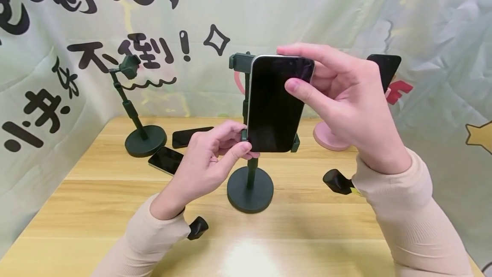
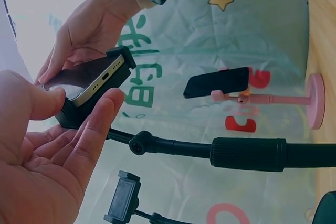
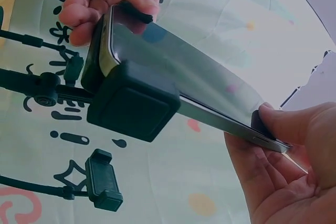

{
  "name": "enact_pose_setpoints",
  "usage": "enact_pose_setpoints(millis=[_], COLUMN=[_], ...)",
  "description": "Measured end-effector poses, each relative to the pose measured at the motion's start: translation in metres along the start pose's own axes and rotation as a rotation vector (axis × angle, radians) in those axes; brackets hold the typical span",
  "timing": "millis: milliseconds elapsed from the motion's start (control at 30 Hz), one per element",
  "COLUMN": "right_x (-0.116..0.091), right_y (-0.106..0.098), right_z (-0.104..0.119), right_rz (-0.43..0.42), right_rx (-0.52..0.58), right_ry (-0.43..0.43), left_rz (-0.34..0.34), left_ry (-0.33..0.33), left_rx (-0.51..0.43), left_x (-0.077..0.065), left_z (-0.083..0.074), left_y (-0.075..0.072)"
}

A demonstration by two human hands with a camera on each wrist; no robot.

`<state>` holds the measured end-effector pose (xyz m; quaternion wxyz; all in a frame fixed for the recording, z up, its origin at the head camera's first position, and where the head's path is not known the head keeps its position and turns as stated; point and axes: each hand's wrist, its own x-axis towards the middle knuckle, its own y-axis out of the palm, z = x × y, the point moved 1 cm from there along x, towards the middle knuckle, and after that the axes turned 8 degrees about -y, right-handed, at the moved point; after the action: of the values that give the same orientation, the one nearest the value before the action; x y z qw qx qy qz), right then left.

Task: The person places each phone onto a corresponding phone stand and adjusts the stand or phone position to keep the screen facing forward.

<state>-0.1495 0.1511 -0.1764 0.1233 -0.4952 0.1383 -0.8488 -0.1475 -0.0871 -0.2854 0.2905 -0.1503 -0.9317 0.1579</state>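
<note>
A smartphone (image 1: 278, 106) with a dark screen and pale metal edge sits upright in the clamp (image 1: 295, 143) of a dark green phone stand (image 1: 250, 189). My right hand (image 1: 342, 93) pinches its upper right part, thumb on the screen and fingers round the top and back. At the lower left corner, my left hand (image 1: 215, 157) grips the clamp's side, thumb in front and fingers behind. The left wrist view shows the phone's bottom edge with its port (image 2: 105, 75) between the two clamp jaws. In the right wrist view, one clamp jaw covers part of the phone's side.
Another green stand (image 1: 144, 140) stands at the back left, near two dark phones (image 1: 167, 159) lying on the table (image 1: 300, 225). Behind the held phone shows another green clamp (image 1: 241, 61). At the right, a pink stand (image 1: 328, 138) carries a phone (image 1: 385, 69). A printed cloth hangs behind.
</note>
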Motion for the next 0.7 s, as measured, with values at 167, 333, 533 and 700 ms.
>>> enact_pose_setpoints(millis=[167,333,533,700], right_x=[-0.003,-0.005,-0.011,-0.017], right_y=[-0.001,0.000,0.001,0.001], right_z=[-0.001,-0.005,-0.011,-0.018], right_rz=[-0.006,0.004,0.007,0.006], right_rx=[0.006,0.036,0.093,0.166], right_ry=[-0.012,-0.021,0.017,0.053], left_rz=[-0.003,-0.024,-0.030,-0.041], left_ry=[0.000,-0.005,-0.019,-0.019], left_rx=[-0.004,0.029,0.021,0.032], left_x=[-0.001,-0.002,-0.002,-0.002], left_z=[-0.002,-0.002,-0.002,-0.003], left_y=[0.001,0.001,0.001,0.001])
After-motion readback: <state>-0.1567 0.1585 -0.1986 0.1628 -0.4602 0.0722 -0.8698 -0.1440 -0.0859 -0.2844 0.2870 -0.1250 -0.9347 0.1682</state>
